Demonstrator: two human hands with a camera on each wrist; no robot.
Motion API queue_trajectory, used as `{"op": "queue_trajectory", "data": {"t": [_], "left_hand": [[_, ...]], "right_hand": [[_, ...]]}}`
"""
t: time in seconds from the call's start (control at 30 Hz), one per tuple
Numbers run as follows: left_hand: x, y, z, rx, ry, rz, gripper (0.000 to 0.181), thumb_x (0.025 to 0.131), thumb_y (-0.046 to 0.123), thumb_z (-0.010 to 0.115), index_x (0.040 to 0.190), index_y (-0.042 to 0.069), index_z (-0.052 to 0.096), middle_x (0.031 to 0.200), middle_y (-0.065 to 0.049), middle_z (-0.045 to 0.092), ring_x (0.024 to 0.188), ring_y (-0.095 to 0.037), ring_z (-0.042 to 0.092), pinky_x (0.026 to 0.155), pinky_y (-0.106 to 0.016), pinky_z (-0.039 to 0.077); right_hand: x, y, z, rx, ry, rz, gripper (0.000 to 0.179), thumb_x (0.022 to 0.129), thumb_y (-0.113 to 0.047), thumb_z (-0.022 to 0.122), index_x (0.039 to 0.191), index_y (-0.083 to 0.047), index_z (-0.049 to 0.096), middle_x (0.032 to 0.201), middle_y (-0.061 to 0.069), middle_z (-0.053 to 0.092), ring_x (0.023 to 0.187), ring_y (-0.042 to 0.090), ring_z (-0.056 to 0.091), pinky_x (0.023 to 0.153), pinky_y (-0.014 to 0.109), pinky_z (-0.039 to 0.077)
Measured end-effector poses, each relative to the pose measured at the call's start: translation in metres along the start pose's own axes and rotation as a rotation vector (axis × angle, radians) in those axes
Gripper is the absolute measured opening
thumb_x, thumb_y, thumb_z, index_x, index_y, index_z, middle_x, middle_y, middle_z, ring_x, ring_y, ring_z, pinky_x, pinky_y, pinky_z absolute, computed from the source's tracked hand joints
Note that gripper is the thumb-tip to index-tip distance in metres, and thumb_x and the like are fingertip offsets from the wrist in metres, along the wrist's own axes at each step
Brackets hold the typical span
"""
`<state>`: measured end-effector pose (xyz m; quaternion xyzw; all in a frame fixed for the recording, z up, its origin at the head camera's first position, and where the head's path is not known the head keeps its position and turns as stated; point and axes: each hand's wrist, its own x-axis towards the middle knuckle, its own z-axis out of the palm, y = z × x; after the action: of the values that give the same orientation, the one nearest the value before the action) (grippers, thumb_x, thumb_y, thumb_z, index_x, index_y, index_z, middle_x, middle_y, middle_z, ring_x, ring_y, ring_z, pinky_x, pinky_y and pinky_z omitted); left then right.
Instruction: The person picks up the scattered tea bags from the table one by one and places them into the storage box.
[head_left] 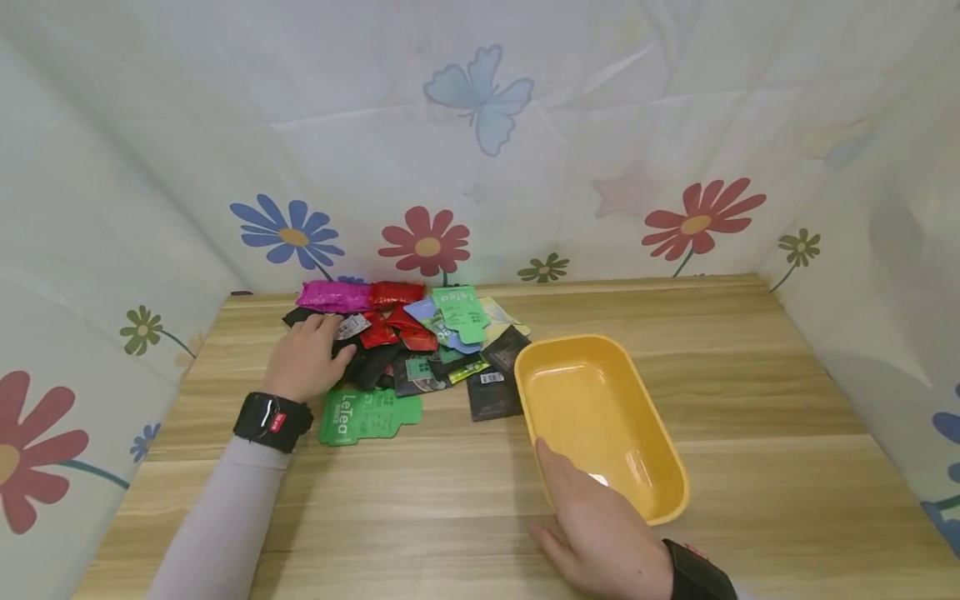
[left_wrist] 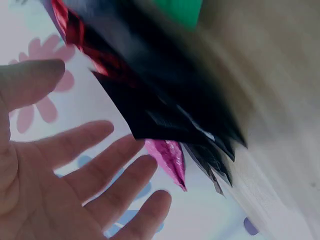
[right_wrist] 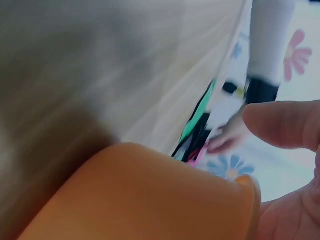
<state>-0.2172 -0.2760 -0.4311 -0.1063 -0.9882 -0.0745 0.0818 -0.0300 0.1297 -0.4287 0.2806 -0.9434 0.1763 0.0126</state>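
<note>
My left hand is over the left end of a heap of small packets, its fingers extended and spread. Around it lie black packets, a pink-purple packet and red packets. Just below this hand is a flat green "LeTea" packet. At the near left side of a yellow plastic basin, my right hand touches the rim with fairly straight fingers. Its thumb stands apart from the basin wall; some of its fingers are hidden.
More packets stretch from the heap toward the basin: a second green packet, a yellow one and a black one. Floral cloth hangs behind and on both sides of the wooden table.
</note>
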Motion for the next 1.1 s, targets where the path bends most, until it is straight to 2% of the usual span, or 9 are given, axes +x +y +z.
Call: {"op": "queue_trajectory", "data": {"t": [0.17, 0.27, 0.37, 0.47, 0.57, 0.7, 0.77, 0.9, 1.1], "left_hand": [[0.023, -0.013, -0.004, -0.049, -0.205, 0.009, 0.065, 0.094, 0.038, 0.057, 0.143, -0.004, 0.048, 0.14, -0.029, 0.05, 0.127, -0.049, 0.045, 0.107, -0.06, 0.035], [0.036, -0.018, -0.003, -0.089, -0.28, 0.043, 0.07, 0.094, 0.042, 0.057, 0.146, -0.003, 0.046, 0.143, -0.028, 0.049, 0.13, -0.047, 0.044, 0.108, -0.059, 0.033], [0.046, -0.022, 0.001, -0.121, -0.306, 0.047, 0.074, 0.093, 0.047, 0.057, 0.147, -0.003, 0.046, 0.142, -0.026, 0.05, 0.13, -0.044, 0.045, 0.108, -0.059, 0.034], [0.05, -0.028, 0.005, -0.145, -0.317, 0.022, 0.074, 0.093, 0.049, 0.057, 0.147, -0.001, 0.047, 0.142, -0.024, 0.051, 0.129, -0.042, 0.046, 0.107, -0.059, 0.035], [0.052, -0.032, 0.009, -0.166, -0.32, 0.004, 0.074, 0.093, 0.05, 0.057, 0.146, -0.001, 0.048, 0.141, -0.023, 0.052, 0.129, -0.041, 0.046, 0.107, -0.059, 0.035], [0.051, -0.035, 0.011, -0.2, -0.319, -0.011, 0.075, 0.091, 0.051, 0.06, 0.146, 0.001, 0.048, 0.14, -0.022, 0.053, 0.127, -0.039, 0.048, 0.106, -0.058, 0.037], [0.05, -0.035, 0.01, -0.219, -0.322, -0.021, 0.077, 0.089, 0.051, 0.062, 0.146, 0.002, 0.048, 0.14, -0.021, 0.054, 0.126, -0.037, 0.049, 0.106, -0.057, 0.037], [0.047, -0.035, 0.009, -0.25, -0.327, -0.031, 0.082, 0.086, 0.055, 0.065, 0.146, 0.002, 0.047, 0.14, -0.02, 0.054, 0.125, -0.036, 0.049, 0.105, -0.057, 0.038], [0.046, -0.036, 0.01, -0.258, -0.328, -0.054, 0.085, 0.086, 0.061, 0.062, 0.146, 0.002, 0.047, 0.141, -0.02, 0.052, 0.125, -0.036, 0.049, 0.105, -0.058, 0.039]], "right_hand": [[-0.001, -0.017, -0.005, 0.086, -0.143, -0.038, 0.09, 0.089, -0.049, 0.064, 0.156, -0.001, 0.029, 0.153, 0.008, 0.045, 0.13, 0.02, 0.051, 0.103, 0.04, 0.045], [0.0, -0.017, -0.02, 0.128, -0.182, -0.045, 0.082, 0.093, -0.059, 0.052, 0.156, -0.009, 0.034, 0.15, 0.0, 0.047, 0.13, 0.017, 0.05, 0.105, 0.041, 0.043], [0.004, -0.004, -0.038, 0.151, -0.085, -0.025, 0.072, 0.094, -0.062, 0.046, 0.15, -0.017, 0.044, 0.143, -0.007, 0.052, 0.127, 0.01, 0.05, 0.103, 0.04, 0.044], [0.011, 0.021, -0.048, 0.168, 0.1, 0.003, 0.058, 0.095, -0.052, 0.054, 0.144, -0.02, 0.051, 0.136, -0.009, 0.056, 0.123, 0.009, 0.051, 0.1, 0.041, 0.046], [0.019, 0.054, -0.048, 0.155, 0.266, 0.001, 0.049, 0.093, -0.037, 0.064, 0.136, -0.014, 0.057, 0.122, -0.004, 0.061, 0.111, 0.014, 0.057, 0.091, 0.041, 0.049], [0.025, 0.092, -0.037, 0.15, 0.364, 0.083, 0.044, 0.088, -0.025, 0.071, 0.124, -0.003, 0.059, 0.099, 0.001, 0.059, 0.09, 0.014, 0.056, 0.077, 0.035, 0.05], [0.025, 0.105, -0.03, 0.17, 0.356, 0.141, 0.042, 0.087, -0.025, 0.071, 0.12, -0.001, 0.058, 0.09, 0.0, 0.057, 0.079, 0.011, 0.054, 0.07, 0.031, 0.049], [0.025, 0.119, -0.023, 0.24, 0.286, 0.209, 0.043, 0.091, -0.031, 0.068, 0.12, -0.002, 0.055, 0.077, -0.005, 0.054, 0.064, 0.005, 0.049, 0.059, 0.025, 0.045], [0.026, 0.123, -0.021, 0.291, 0.143, 0.253, 0.052, 0.097, -0.039, 0.057, 0.133, -0.002, 0.055, 0.072, -0.007, 0.053, 0.06, 0.005, 0.047, 0.055, 0.026, 0.041]]}}
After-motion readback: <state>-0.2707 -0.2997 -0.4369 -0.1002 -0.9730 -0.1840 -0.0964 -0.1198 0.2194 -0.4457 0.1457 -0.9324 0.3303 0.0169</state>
